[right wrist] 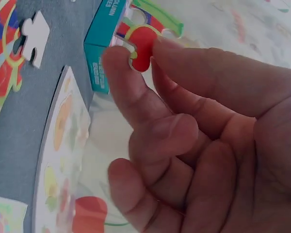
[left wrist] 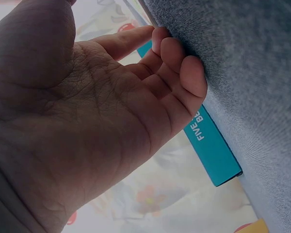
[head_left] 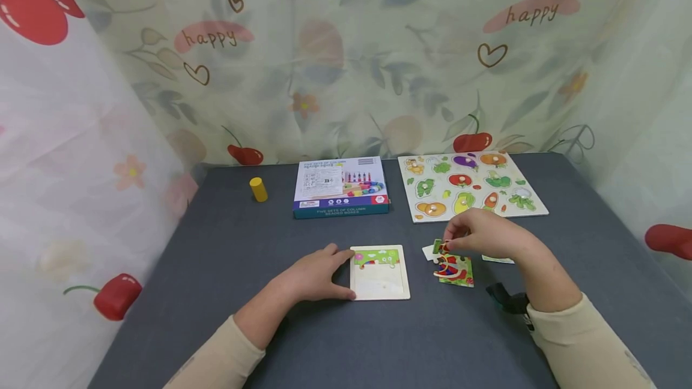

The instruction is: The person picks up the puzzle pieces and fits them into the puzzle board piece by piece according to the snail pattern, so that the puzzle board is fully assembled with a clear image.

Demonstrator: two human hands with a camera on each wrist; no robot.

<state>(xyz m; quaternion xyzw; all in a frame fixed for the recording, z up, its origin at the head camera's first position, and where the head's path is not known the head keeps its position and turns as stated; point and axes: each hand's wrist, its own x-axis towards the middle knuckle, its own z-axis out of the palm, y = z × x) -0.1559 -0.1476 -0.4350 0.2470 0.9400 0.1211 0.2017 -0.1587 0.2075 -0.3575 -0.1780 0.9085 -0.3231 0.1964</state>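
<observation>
A square wooden puzzle tray (head_left: 381, 284) lies on the table, with joined green pieces (head_left: 378, 256) along its top. My left hand (head_left: 319, 275) rests at its left edge, index finger near the upper corner and thumb at the lower one. In the left wrist view the other fingertips (left wrist: 193, 77) bend lightly against the table. My right hand (head_left: 483, 234) pinches a red, blue and green puzzle piece (right wrist: 146, 41) between thumb and index finger. Below that hand lie several loose colourful puzzle pieces (head_left: 459, 275), and a white piece (head_left: 428, 253) lies beside them.
Behind the tray lies a bead set box (head_left: 340, 211). To its right is a vegetable peg board (head_left: 454, 179), and to its left stands a yellow cylinder (head_left: 259, 189). A pale card (head_left: 498, 260) lies partly behind my right wrist. A patterned curtain (head_left: 324, 77) rises behind the table.
</observation>
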